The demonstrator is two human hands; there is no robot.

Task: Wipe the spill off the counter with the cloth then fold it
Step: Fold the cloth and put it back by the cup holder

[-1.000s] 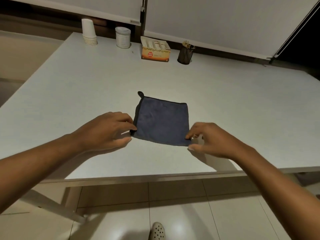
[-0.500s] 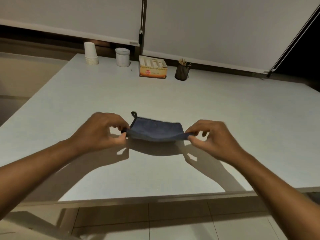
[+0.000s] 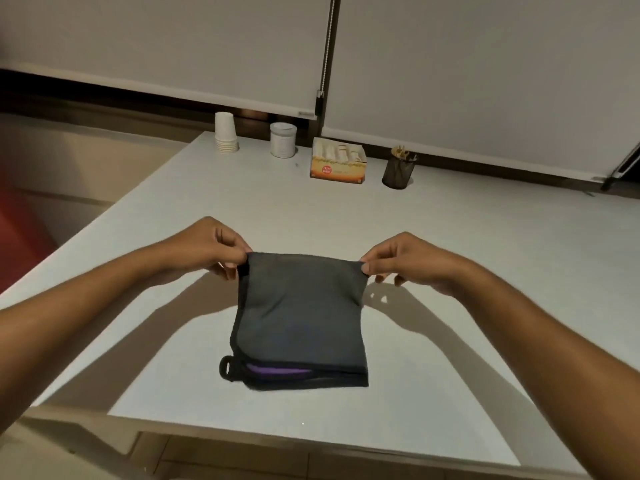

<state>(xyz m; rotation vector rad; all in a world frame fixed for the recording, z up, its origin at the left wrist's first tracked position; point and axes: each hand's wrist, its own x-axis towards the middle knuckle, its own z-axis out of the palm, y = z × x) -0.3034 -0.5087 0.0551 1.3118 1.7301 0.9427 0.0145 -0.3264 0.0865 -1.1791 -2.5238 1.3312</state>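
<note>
A dark grey-blue cloth (image 3: 301, 313) with black trim and a small hanging loop at its lower left hangs in the air above the white counter (image 3: 485, 271). It is folded double, and a purple inner layer shows at its bottom edge. My left hand (image 3: 211, 247) pinches the top left corner. My right hand (image 3: 405, 263) pinches the top right corner. The lower edge of the cloth sits near or on the counter close to the front edge. No spill shows on the counter.
Along the back of the counter stand a stack of paper cups (image 3: 225, 133), a white lidded jar (image 3: 283, 139), an orange box of sachets (image 3: 337, 162) and a black mesh holder with sticks (image 3: 398, 171). White blinds hang behind. Tiled floor lies below the front edge.
Both hands have raised the cloth by its near corners off the counter, so it hangs upright instead of lying flat. The view has tilted upward.
</note>
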